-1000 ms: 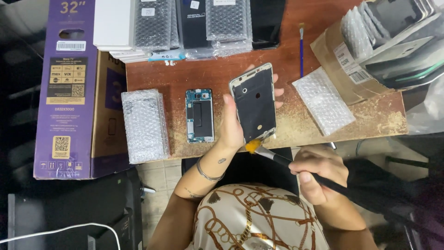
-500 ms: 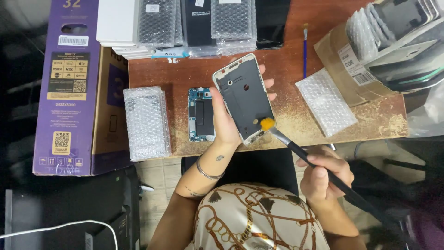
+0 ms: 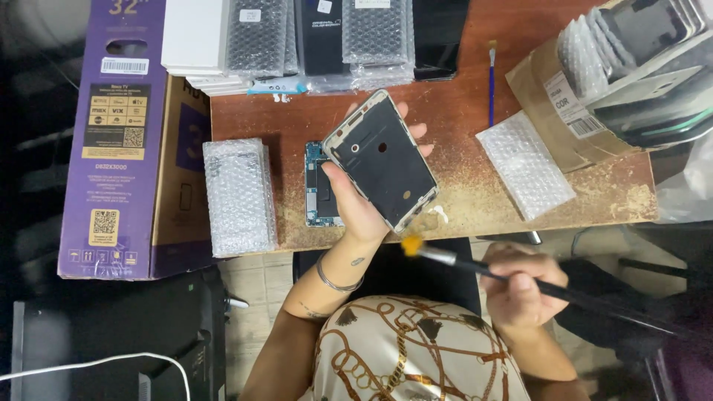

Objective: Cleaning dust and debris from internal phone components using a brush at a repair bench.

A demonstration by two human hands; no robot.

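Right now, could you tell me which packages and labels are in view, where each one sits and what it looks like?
Purple box: left of the table, long, flat, with white and yellow label patches.
Bubble-wrapped packet: table's left edge, rectangular, clear over grey.
Bubble-wrap pouch: right side, flat, whitish.
Cardboard box: far right, brown, white sticker, holding wrapped parts.
Stacked packets: back edge, white, black and bubble-wrapped.

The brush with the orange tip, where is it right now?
In the head view, the brush is in the right hand, low and right of centre, with its orange tip just below the phone frame held up by the left hand.
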